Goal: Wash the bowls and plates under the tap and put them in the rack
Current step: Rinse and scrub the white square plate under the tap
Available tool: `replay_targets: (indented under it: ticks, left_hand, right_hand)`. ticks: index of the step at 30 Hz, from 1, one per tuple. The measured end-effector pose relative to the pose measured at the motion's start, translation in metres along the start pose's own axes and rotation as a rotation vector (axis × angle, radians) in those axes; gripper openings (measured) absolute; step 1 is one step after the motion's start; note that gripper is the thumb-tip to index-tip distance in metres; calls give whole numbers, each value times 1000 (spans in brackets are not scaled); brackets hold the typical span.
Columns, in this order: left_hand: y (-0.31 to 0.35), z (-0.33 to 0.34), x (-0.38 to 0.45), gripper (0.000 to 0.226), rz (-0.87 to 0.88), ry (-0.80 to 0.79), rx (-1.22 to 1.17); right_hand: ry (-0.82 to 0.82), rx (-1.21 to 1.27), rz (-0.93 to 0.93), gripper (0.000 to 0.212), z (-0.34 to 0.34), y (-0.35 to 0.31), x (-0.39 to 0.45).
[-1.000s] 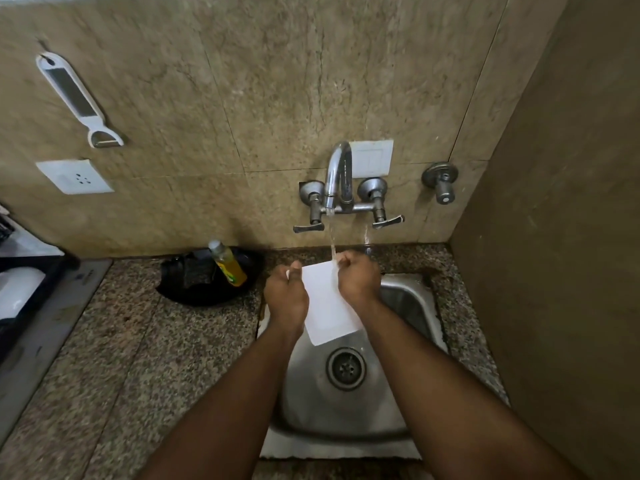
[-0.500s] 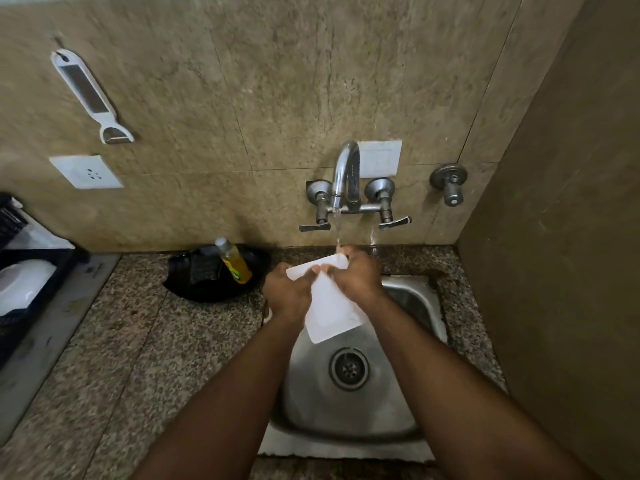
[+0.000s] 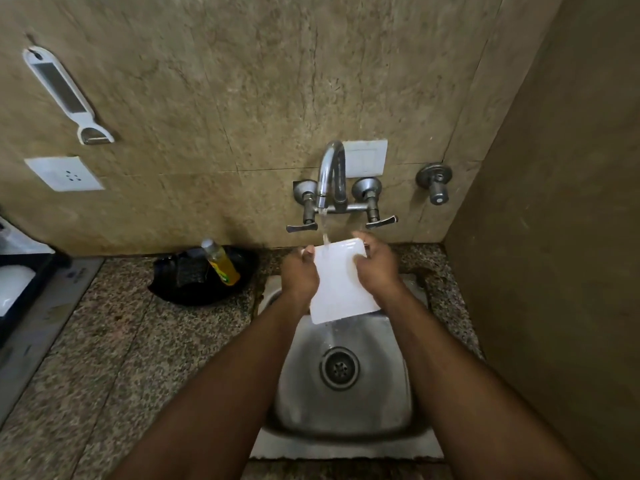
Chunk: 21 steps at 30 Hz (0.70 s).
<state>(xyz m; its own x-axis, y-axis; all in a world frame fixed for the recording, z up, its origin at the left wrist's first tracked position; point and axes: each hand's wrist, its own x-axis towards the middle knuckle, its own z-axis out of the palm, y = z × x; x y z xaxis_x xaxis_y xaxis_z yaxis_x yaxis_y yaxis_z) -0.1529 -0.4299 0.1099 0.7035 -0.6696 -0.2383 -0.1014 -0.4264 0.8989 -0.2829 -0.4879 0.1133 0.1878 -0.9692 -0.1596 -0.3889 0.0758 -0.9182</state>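
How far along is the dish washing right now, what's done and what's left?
Done: something white, likely a washed dish, sits in the rack at far left. In hand: left hand and right hand grip a white plate under the running tap over the sink. Left: racking this plate; no other dirty dishes in view.
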Motion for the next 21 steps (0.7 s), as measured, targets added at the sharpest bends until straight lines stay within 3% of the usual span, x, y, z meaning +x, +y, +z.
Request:
replay_targets:
  ticks: [2,3,5,7,9,12,14,16,19,21]
  left_hand:
    - [-4,-4,3,32,-20,15,-64]
    - [-6,-6,4,29,-3,14,-80]
    - [-9,-7,-1,25,91,-1,-31]
    - [-8,-5,-10,24,171,45,36]
    - [-7,-7,-14,22,184,124,17]
    - [-13,-20,-12,23,180,209,-50]
    - [-22,-29,-5,25,207,233,-66]
    - [-25,-33,0,19,222,259,-84]
    - [-21,-31,2,13,249,256,-109]
    - [-19,-26,-1,15,255,277,-133]
  right_hand:
    - [-156,190,101,52,-4,-1,-1]
    - [-180,212,131,43,-3,2,0]
    - [-42,115,105,15,3,7,1]
    - [94,57,95,33,13,13,2]
    - [82,72,99,39,22,11,-2]
    - [-223,175,138,19,23,12,-1]
    - [-465,301,168,50,18,24,-3]
    - [-607,334,212,58,14,32,-11]
    - [-487,241,259,30,16,26,-27]
    - [-299,187,250,30,26,17,-26]
